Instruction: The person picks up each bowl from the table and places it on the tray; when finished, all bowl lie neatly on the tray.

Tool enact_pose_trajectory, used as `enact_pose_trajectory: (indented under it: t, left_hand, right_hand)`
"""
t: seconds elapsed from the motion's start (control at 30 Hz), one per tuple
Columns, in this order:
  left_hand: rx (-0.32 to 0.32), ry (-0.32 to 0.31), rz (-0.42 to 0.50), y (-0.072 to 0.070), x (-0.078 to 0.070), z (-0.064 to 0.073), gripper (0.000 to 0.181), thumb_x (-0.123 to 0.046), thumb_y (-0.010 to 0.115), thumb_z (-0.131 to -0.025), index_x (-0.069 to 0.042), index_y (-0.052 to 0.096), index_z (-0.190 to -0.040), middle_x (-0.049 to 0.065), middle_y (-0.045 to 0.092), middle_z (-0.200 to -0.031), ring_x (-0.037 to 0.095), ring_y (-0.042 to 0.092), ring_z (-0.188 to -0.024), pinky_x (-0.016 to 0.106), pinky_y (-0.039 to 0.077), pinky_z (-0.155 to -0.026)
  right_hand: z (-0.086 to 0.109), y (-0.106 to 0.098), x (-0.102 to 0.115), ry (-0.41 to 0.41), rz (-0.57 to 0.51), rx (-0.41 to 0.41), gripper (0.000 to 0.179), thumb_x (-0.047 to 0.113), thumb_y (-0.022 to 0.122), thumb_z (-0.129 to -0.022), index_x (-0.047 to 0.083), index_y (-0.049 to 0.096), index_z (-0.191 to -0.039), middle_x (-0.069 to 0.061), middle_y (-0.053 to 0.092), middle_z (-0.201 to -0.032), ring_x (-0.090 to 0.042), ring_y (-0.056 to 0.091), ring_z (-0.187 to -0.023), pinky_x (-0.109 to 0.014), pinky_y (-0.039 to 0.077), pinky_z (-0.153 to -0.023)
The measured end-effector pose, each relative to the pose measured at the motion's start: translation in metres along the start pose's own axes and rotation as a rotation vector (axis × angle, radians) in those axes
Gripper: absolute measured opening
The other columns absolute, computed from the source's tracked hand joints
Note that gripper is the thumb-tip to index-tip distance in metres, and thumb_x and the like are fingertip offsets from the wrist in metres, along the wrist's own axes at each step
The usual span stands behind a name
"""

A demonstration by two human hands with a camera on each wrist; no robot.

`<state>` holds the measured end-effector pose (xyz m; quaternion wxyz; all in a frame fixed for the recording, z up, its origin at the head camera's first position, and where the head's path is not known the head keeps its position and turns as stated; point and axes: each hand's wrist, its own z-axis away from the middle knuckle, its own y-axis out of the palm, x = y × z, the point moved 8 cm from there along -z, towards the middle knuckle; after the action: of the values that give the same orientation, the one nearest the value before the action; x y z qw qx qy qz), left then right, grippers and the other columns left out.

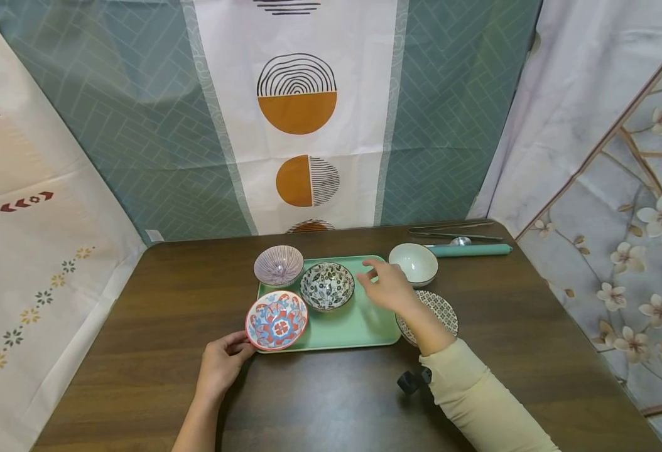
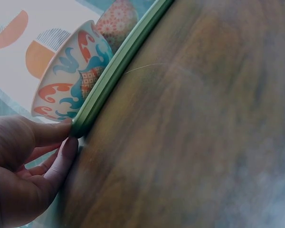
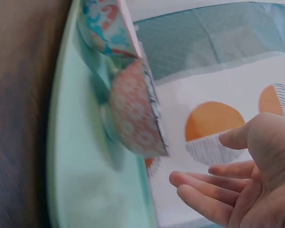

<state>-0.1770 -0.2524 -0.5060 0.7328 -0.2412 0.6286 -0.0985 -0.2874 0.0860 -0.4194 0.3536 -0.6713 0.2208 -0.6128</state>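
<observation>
Your pale sleeve [image 1: 483,395] nearest; right hand [image 1: 389,286] loose, empty, over the green tray [image 1: 359,329] on the table [image 1: 320,408]. Left hand [image 1: 225,364] pinches tray corner; lifting there could slide the red-rimmed bowl [image 1: 277,320] into the dark-patterned bowl [image 1: 326,286].

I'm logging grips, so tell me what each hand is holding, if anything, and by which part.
The left hand pinches the rectangular green tray by its near left corner. The right hand holds nothing.

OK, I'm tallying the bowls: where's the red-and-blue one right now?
In the head view, the red-and-blue bowl sits on the near left corner of the green tray, beside the left hand and in front of the purple bowl.
</observation>
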Motion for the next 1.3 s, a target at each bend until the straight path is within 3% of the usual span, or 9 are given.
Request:
enact_pose_trajectory:
  t: [0.3, 0.53, 0.67, 0.83, 1.3]
  left_hand:
    - [-0.001, -0.005, -0.001, 0.000, 0.002, 0.001, 0.032, -0.001, 0.074, -0.091, 0.008, 0.069, -0.121, 0.014, 0.075, -0.095, 0.018, 0.069, -0.089, 0.018, 0.051, -0.070]
    - [-0.002, -0.007, 0.002, 0.000, 0.002, 0.000, 0.031, -0.001, 0.074, -0.090, 0.008, 0.069, -0.120, 0.013, 0.075, -0.094, 0.017, 0.069, -0.088, 0.018, 0.050, -0.069]
    - [-0.004, -0.005, 0.005, 0.000, 0.001, 0.000, 0.031, -0.001, 0.074, -0.090, 0.008, 0.070, -0.119, 0.013, 0.075, -0.095, 0.018, 0.069, -0.088, 0.018, 0.051, -0.069]
    - [-0.001, -0.004, 0.006, -0.001, 0.000, 0.000, 0.031, -0.001, 0.074, -0.090, 0.008, 0.069, -0.119, 0.013, 0.075, -0.095, 0.018, 0.069, -0.089, 0.019, 0.051, -0.070]
    - [-0.006, 0.007, 0.013, 0.000, -0.001, -0.001, 0.030, -0.001, 0.075, -0.089, 0.007, 0.071, -0.117, 0.012, 0.075, -0.091, 0.016, 0.069, -0.085, 0.019, 0.051, -0.069]
  right_hand:
    - [0.003, -0.039, -0.012, -0.056, -0.019, -0.046, 0.045, 0.030, 0.056, -0.105, 0.002, 0.056, -0.140, -0.018, 0.070, -0.118, -0.035, 0.070, -0.101, -0.049, 0.054, -0.083]
    - [0.004, -0.064, -0.033, -0.067, -0.009, -0.083, 0.047, 0.028, 0.056, -0.105, -0.001, 0.054, -0.141, -0.023, 0.068, -0.121, -0.039, 0.069, -0.103, -0.055, 0.048, -0.095]
    - [0.005, -0.078, -0.045, -0.066, -0.011, -0.098, 0.048, 0.029, 0.056, -0.104, -0.001, 0.053, -0.142, -0.025, 0.067, -0.122, -0.041, 0.067, -0.107, -0.055, 0.052, -0.088]
    - [0.007, -0.093, -0.062, -0.072, -0.005, -0.132, 0.048, 0.028, 0.057, -0.104, -0.003, 0.053, -0.141, -0.027, 0.067, -0.122, -0.043, 0.065, -0.110, -0.056, 0.051, -0.089]
    - [-0.001, -0.101, -0.117, -0.084, 0.054, -0.207, 0.049, 0.024, 0.060, -0.103, -0.013, 0.053, -0.135, -0.029, 0.068, -0.112, -0.046, 0.066, -0.100, -0.058, 0.051, -0.087]
